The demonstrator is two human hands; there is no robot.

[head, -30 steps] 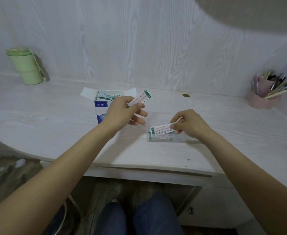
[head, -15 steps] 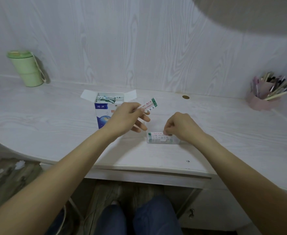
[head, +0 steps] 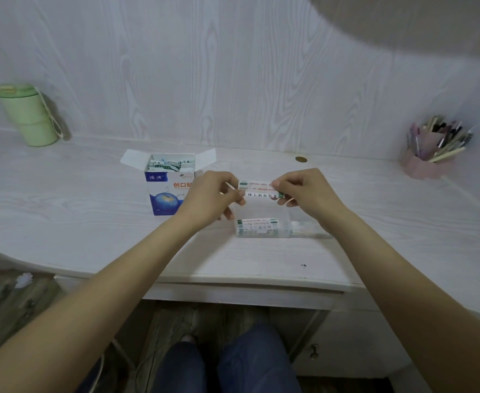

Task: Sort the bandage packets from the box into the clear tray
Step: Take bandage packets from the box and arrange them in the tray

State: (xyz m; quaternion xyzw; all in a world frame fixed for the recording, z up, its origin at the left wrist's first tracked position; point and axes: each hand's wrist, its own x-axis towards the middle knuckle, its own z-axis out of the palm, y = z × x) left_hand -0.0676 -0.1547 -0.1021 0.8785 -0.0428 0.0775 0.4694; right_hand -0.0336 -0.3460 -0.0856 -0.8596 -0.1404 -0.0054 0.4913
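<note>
- Bandage packet (head: 258,189): narrow white paper strip, green band at each end, red and dark print along its face; it may be two strips held together, which cannot be told. Held in the air above the clear tray (head: 285,232), between both hands.
- Left hand (head: 210,198): fingers curled, pinching the packet's left end.
- Right hand (head: 306,194): fingers curled, pinching the packet's right end.
- Clear tray: on the white desk (head: 91,222), just right of the box, holding flat packets at its left side; its right part lies behind the right wrist.
- Box (head: 166,185): blue-and-white carton, flaps open, more packets inside; its right face is covered by the left hand.
- Print too small to read.
- Long axis of held packet: level, running left to right, printed face towards the camera.
</note>
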